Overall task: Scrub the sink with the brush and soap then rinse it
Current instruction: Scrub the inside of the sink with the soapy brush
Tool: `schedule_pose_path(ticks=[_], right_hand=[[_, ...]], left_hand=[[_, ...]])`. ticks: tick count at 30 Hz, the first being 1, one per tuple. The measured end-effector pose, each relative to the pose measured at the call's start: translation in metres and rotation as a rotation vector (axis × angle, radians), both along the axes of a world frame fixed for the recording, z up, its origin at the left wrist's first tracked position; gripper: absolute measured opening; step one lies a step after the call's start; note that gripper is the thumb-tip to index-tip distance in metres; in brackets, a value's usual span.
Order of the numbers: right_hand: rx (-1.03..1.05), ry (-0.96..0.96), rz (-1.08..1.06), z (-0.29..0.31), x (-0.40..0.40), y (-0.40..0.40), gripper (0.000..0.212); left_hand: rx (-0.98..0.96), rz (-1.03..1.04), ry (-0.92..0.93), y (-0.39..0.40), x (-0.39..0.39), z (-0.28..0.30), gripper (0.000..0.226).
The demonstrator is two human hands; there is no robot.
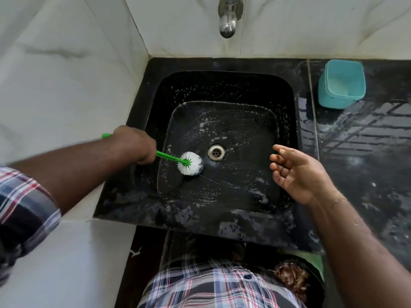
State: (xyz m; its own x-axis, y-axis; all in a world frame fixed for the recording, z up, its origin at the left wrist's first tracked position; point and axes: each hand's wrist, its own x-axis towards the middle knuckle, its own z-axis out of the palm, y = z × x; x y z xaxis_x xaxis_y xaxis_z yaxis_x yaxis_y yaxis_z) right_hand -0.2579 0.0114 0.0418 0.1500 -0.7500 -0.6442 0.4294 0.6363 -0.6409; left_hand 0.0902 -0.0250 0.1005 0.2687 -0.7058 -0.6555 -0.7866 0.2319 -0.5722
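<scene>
A black square sink (pixel 155 103) is set into a black stone counter, its floor streaked with soapy foam around a metal drain (pixel 216 152). My left hand (pixel 135 144) grips the green handle of a brush (pixel 169 157). The brush's round white bristle head (pixel 190 163) presses on the sink floor just left of the drain. My right hand (pixel 295 172) hovers over the sink's right edge, palm up, fingers relaxed and holding nothing. A steel tap (pixel 228 21) juts from the tiled wall above the sink; no water runs from it.
A teal plastic container (pixel 341 83) stands on the wet counter (pixel 364 152) to the right of the sink. White marble-look tiles cover the back wall and the left wall. A bin with brown waste (pixel 293 276) sits on the floor below the counter at the right.
</scene>
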Motion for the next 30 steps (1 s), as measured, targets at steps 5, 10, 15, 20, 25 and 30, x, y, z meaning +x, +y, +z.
schedule_pose_path(ticks=[5, 10, 15, 20, 25, 30], right_hand=[[0.002, 0.009, 0.046, 0.005, 0.027, -0.001, 0.026], [-0.021, 0.010, 0.083, 0.008, 0.046, -0.004, 0.026], [0.008, 0.031, 0.070, -0.001, 0.039, 0.007, 0.024], [0.036, 0.029, 0.035, -0.007, 0.034, 0.010, 0.027], [0.035, 0.013, 0.006, -0.010, 0.032, 0.008, 0.027], [0.075, 0.059, 0.020, -0.016, 0.031, 0.017, 0.025]], left_hand=[[-0.083, -0.009, 0.181, 0.021, -0.030, -0.016, 0.039], [-0.223, 0.065, 0.230, 0.030, -0.010, -0.023, 0.040], [-0.306, 0.211, 0.123, 0.012, 0.022, -0.017, 0.039], [0.106, 0.094, 0.092, 0.034, -0.004, -0.026, 0.035], [0.180, 0.106, -0.052, 0.008, 0.026, -0.017, 0.020], [-0.383, 0.450, 0.238, -0.013, 0.030, -0.039, 0.039]])
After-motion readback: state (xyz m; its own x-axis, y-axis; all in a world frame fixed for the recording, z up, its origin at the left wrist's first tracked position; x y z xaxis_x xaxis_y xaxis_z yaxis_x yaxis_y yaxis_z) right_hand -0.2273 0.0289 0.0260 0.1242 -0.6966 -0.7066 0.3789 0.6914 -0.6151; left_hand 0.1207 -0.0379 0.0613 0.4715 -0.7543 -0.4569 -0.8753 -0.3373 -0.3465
